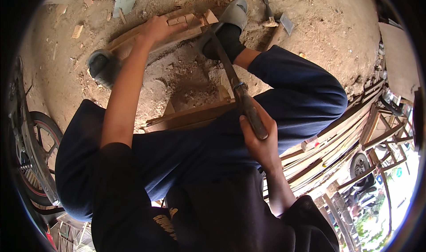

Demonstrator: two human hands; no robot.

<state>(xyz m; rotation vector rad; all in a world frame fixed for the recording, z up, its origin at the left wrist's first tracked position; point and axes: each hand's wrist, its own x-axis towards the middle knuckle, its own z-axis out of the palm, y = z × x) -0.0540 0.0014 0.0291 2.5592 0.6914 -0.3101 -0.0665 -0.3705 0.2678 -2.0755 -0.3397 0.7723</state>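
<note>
My right hand (259,134) is closed around the brown handle of a long, narrow-bladed tool (228,68). Its dark blade slants up and left, and its far end meets the right end of a wooden plank (177,37). I cannot tell whether the blade's edge is toothed. My left hand (156,30) is on a small wooden block (181,20) lying along the plank, its fingers closed and partly hidden. My left shoe (103,65) is at one end of the plank, and my right shoe (233,16) is at the other.
A second board (191,116) lies nearer, by my legs. Beyond my right foot lie a dark-handled tool (267,8) and a flat metal blade (287,24). Stacked timber (324,152) is at the right, a motorcycle wheel (44,150) at the left. Wood scraps litter the dirt floor (319,52).
</note>
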